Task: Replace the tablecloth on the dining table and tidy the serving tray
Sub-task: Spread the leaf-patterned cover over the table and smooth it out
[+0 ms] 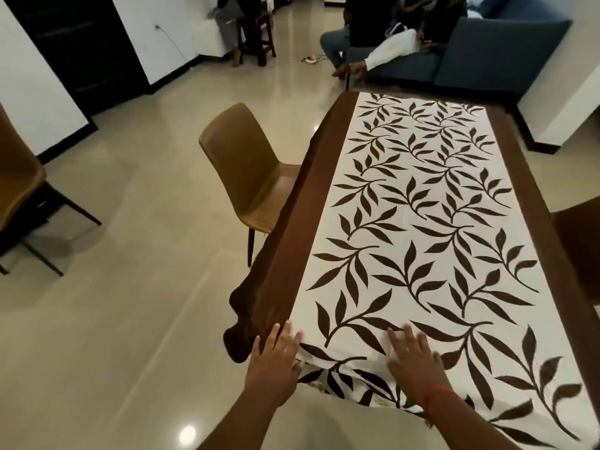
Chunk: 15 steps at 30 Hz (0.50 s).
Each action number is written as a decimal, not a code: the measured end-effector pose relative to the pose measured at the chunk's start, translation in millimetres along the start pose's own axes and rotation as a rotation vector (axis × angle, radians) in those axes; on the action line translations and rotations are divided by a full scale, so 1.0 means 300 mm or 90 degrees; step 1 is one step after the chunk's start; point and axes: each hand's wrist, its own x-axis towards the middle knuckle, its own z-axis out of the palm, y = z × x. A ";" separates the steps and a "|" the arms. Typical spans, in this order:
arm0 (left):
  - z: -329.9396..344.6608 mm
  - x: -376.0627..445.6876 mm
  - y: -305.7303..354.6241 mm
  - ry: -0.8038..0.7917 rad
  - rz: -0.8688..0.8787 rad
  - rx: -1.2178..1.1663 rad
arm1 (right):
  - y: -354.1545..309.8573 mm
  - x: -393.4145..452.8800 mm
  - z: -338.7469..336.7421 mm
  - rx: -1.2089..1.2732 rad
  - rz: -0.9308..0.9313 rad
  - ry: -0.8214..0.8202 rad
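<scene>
A cream tablecloth printed with dark brown leaves and edged by wide brown bands covers the long dining table from near edge to far end. Its near left corner hangs off the table in loose folds. My left hand rests flat with fingers spread on that near left corner, at the seam between the brown band and the cream part. My right hand lies flat and spread on the cream cloth close to the near edge, a red thread around its wrist. No serving tray is in view.
A tan chair stands against the table's left side, and another chair sits at the far left. A dark chair shows at the right edge. People sit on a blue sofa beyond the table. Glossy tiled floor spreads to the left.
</scene>
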 end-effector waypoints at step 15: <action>-0.115 0.073 0.215 -0.046 0.031 0.043 | 0.136 -0.084 -0.019 0.104 0.050 0.009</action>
